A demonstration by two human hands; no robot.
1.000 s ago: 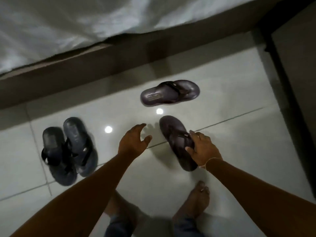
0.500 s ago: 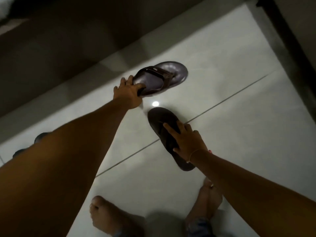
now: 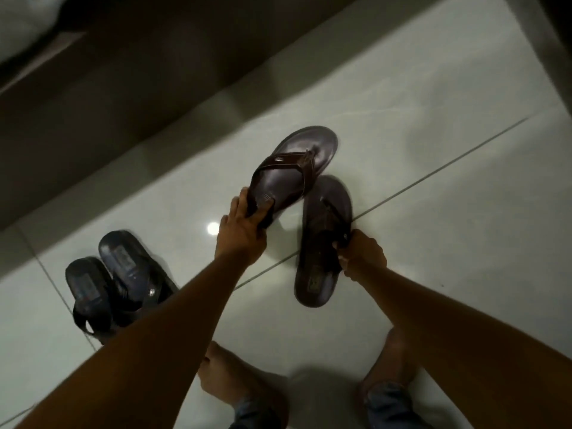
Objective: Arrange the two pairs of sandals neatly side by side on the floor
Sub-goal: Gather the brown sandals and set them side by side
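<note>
My left hand (image 3: 241, 233) grips the heel of a brown thong sandal (image 3: 294, 168), which points up and to the right, its toe end overlapping the second brown sandal (image 3: 322, 243). That second sandal lies lengthwise on the white tile floor (image 3: 433, 212), and my right hand (image 3: 360, 255) holds it at its right edge by the strap. A pair of black sandals (image 3: 114, 283) lies side by side at the lower left, partly hidden behind my left forearm.
A dark bed base (image 3: 123, 88) runs along the far side, with white bedding (image 3: 21, 23) at the top left. A dark wall edge (image 3: 554, 32) borders the right. My bare feet (image 3: 226, 379) stand on the tiles at the bottom.
My left hand has pulled the far brown sandal nearer and turned it until it sits against the other one. My right hand has shifted from on top of the near sandal to its right side.
</note>
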